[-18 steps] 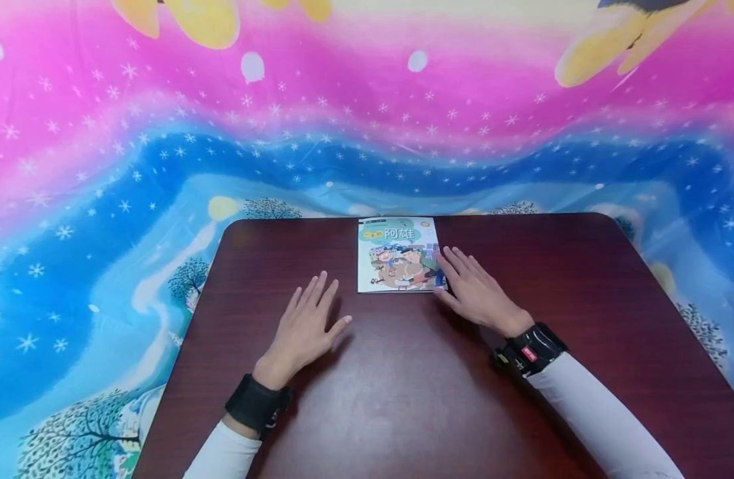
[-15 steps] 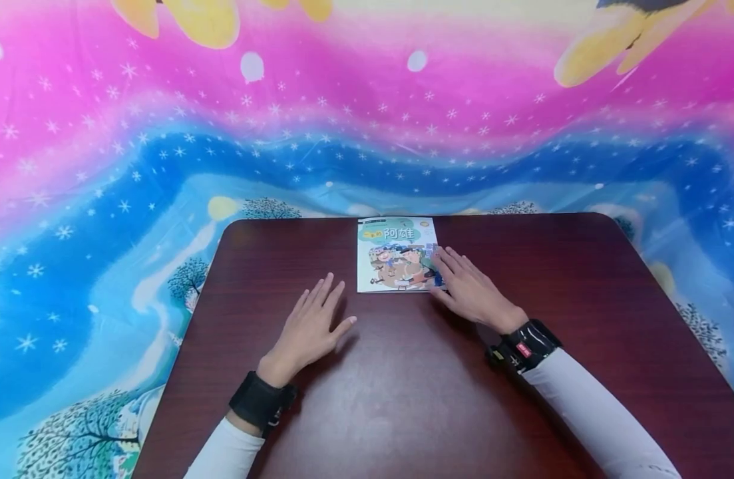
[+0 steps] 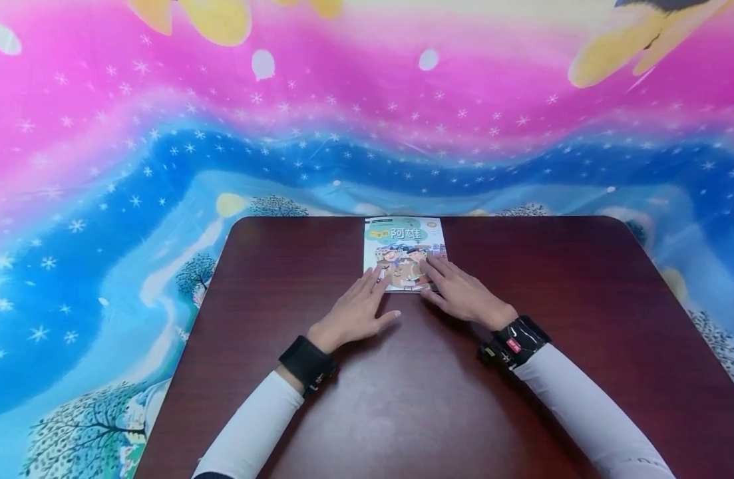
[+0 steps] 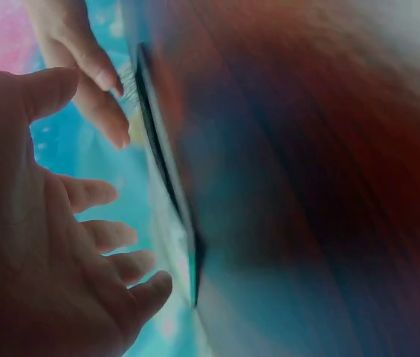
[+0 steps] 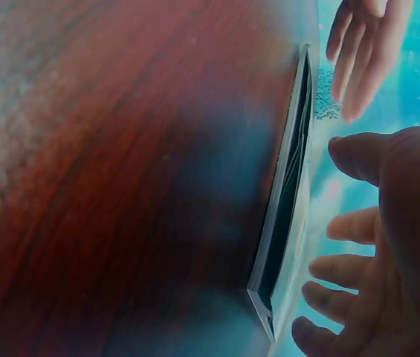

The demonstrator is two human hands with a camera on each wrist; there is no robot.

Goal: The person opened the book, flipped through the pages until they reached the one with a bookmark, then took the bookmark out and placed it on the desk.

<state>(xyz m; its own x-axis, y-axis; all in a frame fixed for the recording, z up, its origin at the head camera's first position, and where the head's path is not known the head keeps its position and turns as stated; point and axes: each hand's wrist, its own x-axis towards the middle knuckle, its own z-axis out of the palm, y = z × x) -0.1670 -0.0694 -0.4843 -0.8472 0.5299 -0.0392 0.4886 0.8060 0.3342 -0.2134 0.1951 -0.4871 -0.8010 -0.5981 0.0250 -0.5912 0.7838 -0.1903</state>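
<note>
A thin picture book (image 3: 402,234) with a cartoon cover and Chinese title lies at the far edge of the brown table (image 3: 367,412). Over its lower left part in the head view are the spread fingers of my left hand (image 3: 355,313). My right hand (image 3: 465,293), fingers also extended, overlaps the book's lower right part. Both wrist views show the book's edge (image 4: 166,160) from the side, its cover slightly lifted from the pages in the right wrist view. There the right palm (image 5: 410,245) faces the book, fingers apart. Neither hand grips anything.
A cloth backdrop (image 3: 343,113) in pink and blue with snowflakes and trees hangs behind and beside the table. Black camera bands (image 3: 309,364) sit on both wrists, below white sleeves (image 3: 253,426).
My left hand has moved right and forward from the table onto the book's left side in view. My right hand has shifted slightly left, further over the book. The head view has shifted slightly.
</note>
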